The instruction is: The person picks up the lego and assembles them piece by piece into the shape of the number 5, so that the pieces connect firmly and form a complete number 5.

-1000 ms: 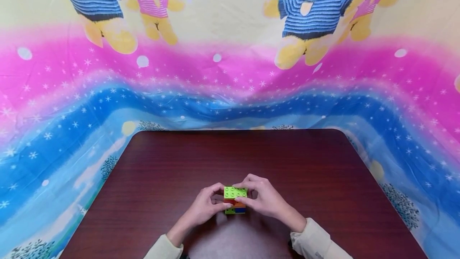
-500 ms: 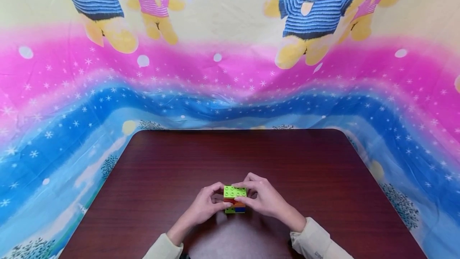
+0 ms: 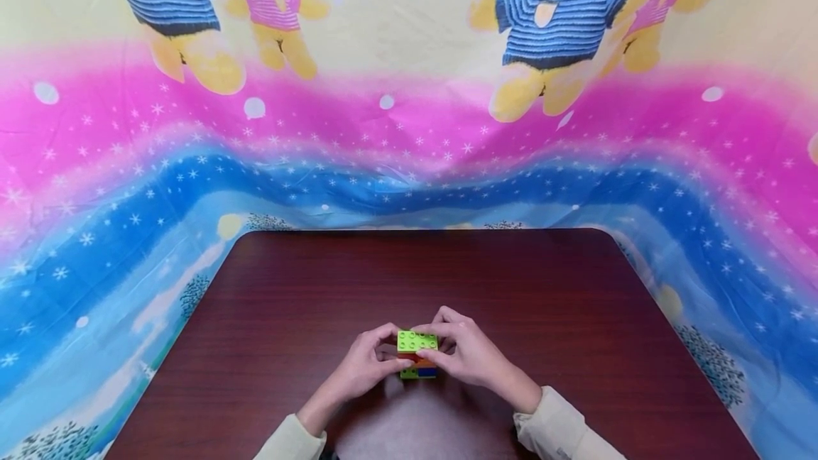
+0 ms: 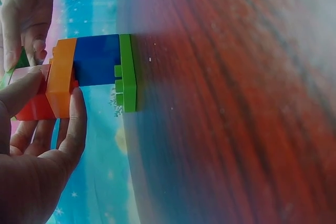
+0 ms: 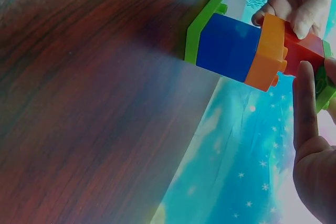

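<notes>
A stack of toy building bricks stands on the table before me. From the bottom it has a thin green brick [image 4: 126, 74], a blue brick [image 4: 97, 60], a thin orange brick [image 5: 267, 51], a red brick [image 5: 303, 50] and a thin studded green top brick [image 3: 417, 341]. My left hand [image 3: 366, 366] holds the red brick from the left, its thumb across the near side. From the right, my right hand [image 3: 474, 352] pinches the green top brick between thumb and fingers. In the wrist views the orange brick overhangs the blue one, and fingers cover part of the red brick.
The dark red-brown wooden table [image 3: 307, 289] has rounded far corners. A cloth curtain [image 3: 396, 119] printed with bears and snowflakes hangs behind it and along both sides. Glare lies on the table in front of the stack.
Almost nothing differs. The green top brick and the right hand have shifted very slightly left, with both hands keeping their hold.
</notes>
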Available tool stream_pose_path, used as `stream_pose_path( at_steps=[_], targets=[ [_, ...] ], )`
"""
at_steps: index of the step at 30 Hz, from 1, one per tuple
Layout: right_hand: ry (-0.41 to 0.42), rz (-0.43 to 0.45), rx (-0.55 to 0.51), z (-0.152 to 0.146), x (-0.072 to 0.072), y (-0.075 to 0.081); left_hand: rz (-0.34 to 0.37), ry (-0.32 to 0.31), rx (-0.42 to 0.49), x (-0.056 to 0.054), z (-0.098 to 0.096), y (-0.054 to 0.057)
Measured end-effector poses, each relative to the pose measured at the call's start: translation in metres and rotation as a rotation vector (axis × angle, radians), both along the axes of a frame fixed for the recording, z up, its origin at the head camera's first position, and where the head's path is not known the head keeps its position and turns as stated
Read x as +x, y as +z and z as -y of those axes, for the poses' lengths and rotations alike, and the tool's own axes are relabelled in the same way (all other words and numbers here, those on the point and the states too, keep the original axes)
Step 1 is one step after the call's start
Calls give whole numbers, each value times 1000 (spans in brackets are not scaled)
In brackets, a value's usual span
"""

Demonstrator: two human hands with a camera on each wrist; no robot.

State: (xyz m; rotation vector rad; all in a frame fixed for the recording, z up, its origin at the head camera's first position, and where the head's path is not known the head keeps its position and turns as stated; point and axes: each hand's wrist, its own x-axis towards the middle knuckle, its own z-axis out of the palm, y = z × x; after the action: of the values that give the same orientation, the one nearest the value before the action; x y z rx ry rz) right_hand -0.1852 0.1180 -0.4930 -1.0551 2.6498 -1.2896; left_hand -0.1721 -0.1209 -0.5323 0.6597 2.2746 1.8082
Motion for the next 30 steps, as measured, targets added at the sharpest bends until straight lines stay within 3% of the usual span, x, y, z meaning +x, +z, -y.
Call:
stream_pose_path(
  at_steps=[20,30],
  targets=[
    [-20,-40,66,2,5,5,6,15,-33,-1,0,2],
    [-14,-17,68,0,4,5,20,13,-32,0,0,1]
  ],
)
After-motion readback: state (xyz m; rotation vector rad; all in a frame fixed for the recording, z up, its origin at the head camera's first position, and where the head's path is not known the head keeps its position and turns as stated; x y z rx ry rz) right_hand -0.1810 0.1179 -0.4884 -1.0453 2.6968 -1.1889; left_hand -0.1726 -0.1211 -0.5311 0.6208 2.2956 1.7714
